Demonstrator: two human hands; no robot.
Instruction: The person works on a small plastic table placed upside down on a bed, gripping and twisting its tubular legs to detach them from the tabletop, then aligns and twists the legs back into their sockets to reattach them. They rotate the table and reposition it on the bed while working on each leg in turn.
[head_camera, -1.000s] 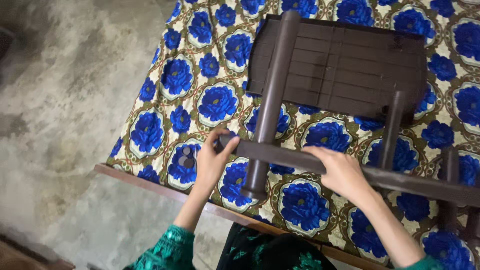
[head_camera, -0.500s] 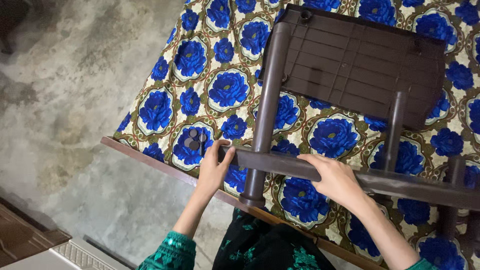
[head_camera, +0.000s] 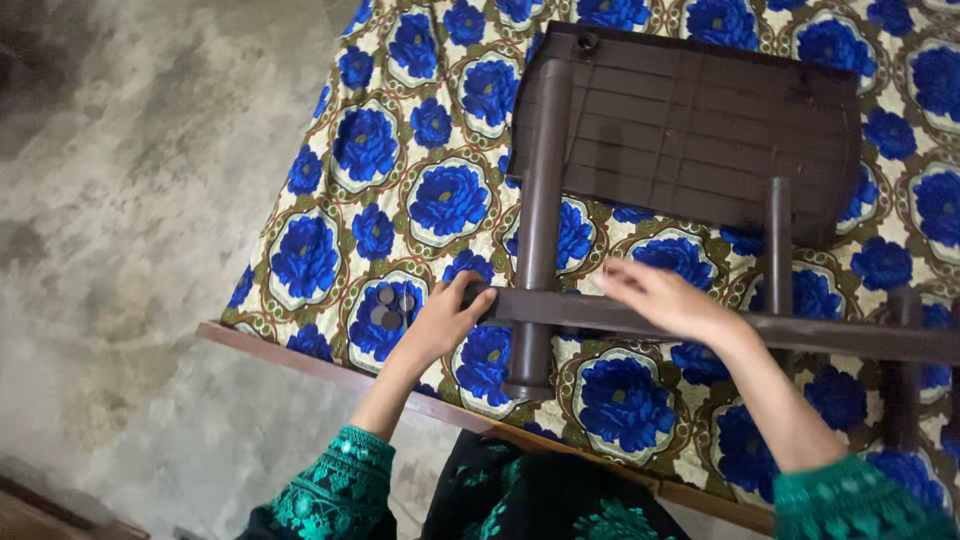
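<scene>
On the floral cloth (head_camera: 330, 250), which covers a wooden-edged bed or table (head_camera: 300, 352), lies an overturned dark brown plastic stool (head_camera: 700, 130), legs up and toward the camera. All positions below are given relative to this stool.

Left of the stool: bare grey concrete floor (head_camera: 120, 200). Nearer, on the cloth just beside the stool's crossbar end, lies a small cluster of dark round caps (head_camera: 390, 305); their number cannot be told exactly. No containers are visible.

At the left end of the crossbar (head_camera: 570, 312): the left hand (head_camera: 440, 325) is curled around the bar's tip, fingers closed on it. The caps lie just left of this hand, apart from it.

Crossing under the crossbar: one stool leg (head_camera: 540, 200) runs from the seat's underside toward the cloth's near edge, ending beyond the bar.

Further right on the crossbar: the right hand (head_camera: 665, 298) rests on top of the bar, fingers bent over it and pressing down; whether they clamp fully around it cannot be told. A second leg (head_camera: 778, 240) stands just right of this hand. Additional legs at the far right are partly cut off by the frame edge.

Both forearms wear green embroidered sleeves (head_camera: 330, 490).
</scene>
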